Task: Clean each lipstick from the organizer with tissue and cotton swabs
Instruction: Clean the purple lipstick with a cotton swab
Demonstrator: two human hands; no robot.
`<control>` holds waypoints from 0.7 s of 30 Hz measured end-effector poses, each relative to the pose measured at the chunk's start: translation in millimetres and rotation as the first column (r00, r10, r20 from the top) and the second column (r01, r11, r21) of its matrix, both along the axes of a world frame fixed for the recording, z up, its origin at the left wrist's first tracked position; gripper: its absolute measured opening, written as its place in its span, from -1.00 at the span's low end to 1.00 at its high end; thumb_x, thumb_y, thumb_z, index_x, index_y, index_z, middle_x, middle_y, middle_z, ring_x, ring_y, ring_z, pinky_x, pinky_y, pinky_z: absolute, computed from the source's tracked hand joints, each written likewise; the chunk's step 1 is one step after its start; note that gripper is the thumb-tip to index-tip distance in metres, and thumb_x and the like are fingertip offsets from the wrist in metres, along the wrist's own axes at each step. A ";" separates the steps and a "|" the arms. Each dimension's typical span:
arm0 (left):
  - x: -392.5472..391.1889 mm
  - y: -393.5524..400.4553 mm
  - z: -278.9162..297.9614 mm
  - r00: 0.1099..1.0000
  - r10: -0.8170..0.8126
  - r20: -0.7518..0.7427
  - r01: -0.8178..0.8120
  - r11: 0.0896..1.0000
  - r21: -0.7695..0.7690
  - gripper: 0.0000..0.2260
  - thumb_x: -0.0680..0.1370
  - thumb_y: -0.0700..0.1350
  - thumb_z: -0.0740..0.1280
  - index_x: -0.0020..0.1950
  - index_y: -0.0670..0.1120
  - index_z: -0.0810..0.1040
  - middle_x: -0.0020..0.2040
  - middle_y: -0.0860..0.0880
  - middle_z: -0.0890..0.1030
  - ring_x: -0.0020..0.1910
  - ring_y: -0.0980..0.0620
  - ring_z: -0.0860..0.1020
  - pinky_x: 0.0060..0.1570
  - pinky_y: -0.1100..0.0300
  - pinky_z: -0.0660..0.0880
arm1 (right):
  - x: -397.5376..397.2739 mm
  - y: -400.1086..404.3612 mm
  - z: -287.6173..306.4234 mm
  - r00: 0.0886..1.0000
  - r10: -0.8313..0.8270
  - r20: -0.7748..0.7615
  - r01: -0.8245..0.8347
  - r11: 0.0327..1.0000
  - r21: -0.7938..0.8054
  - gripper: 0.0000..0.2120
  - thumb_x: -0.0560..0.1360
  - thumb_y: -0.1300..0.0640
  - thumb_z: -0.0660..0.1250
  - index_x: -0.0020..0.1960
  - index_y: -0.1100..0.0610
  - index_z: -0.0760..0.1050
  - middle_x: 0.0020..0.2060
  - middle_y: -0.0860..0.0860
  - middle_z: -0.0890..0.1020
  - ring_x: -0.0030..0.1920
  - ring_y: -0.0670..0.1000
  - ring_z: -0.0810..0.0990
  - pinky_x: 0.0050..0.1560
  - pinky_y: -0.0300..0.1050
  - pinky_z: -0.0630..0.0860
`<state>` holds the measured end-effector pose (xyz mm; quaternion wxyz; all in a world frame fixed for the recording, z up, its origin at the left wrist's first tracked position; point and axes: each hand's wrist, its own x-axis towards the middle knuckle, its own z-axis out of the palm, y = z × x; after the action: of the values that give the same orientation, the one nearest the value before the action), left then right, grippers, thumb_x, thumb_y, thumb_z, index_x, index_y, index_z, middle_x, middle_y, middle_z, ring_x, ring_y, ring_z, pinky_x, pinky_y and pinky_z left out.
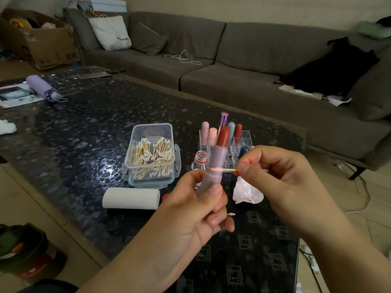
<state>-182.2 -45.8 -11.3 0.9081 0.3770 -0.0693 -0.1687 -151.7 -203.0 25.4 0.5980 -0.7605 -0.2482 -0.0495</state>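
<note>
My left hand (198, 206) grips an uncapped lipstick (220, 153) with a mauve tube and a red-brown bullet raised out of it, held upright above the table. My right hand (273, 176) pinches a cotton swab (224, 170) whose pink-stained tip touches the side of the tube. Behind them stands the clear organizer (243, 142) with several lipsticks in its slots. A clear box of cotton swabs (151, 155) sits to its left, a roll of tissue (131, 198) lies in front of that box, and a crumpled stained tissue (247, 192) lies below my right hand.
A small open bottle (201, 160) stands between the swab box and the organizer. A used swab (231, 214) lies on the dark patterned table (84, 123). A lilac bottle (42, 87) and papers lie far left. A grey sofa (232, 60) runs behind the table.
</note>
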 end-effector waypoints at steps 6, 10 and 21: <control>-1.7 0.9 0.3 0.999 0.009 0.032 -0.008 1.000 -0.011 -0.91 0.41 -0.15 0.37 -0.14 -0.13 0.62 -0.34 -0.07 0.47 -0.40 0.04 0.45 -0.29 0.14 0.51 | 2.7 -3.2 0.7 0.998 -0.043 -0.040 0.045 0.998 0.039 -0.90 0.36 0.09 0.37 -0.32 0.07 0.59 -0.49 -0.08 0.47 -0.43 -0.19 0.36 -0.37 -0.40 0.32; -1.2 0.2 0.5 0.998 0.043 0.047 -0.044 0.999 0.029 -0.78 0.42 -0.06 0.27 -0.16 -0.13 0.67 -0.32 -0.08 0.50 -0.39 0.04 0.47 -0.30 0.17 0.52 | 0.6 -1.1 -0.5 0.999 0.002 -0.032 -0.001 0.999 0.033 -0.81 0.33 -0.05 0.35 -0.28 0.06 0.59 -0.43 -0.03 0.52 -0.38 -0.15 0.42 -0.33 -0.37 0.38; 3.0 2.4 -5.6 0.999 -0.026 0.032 0.027 0.999 -0.042 -0.75 0.30 -0.16 0.49 -0.07 -0.10 0.55 -0.38 -0.04 0.39 -0.46 0.09 0.37 -0.30 0.16 0.50 | 0.9 -0.6 -0.4 0.999 -0.009 -0.035 0.010 0.999 0.041 -0.86 0.35 0.02 0.39 -0.30 0.09 0.59 -0.48 0.02 0.44 -0.42 -0.18 0.35 -0.37 -0.40 0.32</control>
<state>-179.2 -43.4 -16.9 0.9123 0.3594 -0.0921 -0.1734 -150.8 -203.6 25.0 0.6175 -0.7500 -0.2329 -0.0442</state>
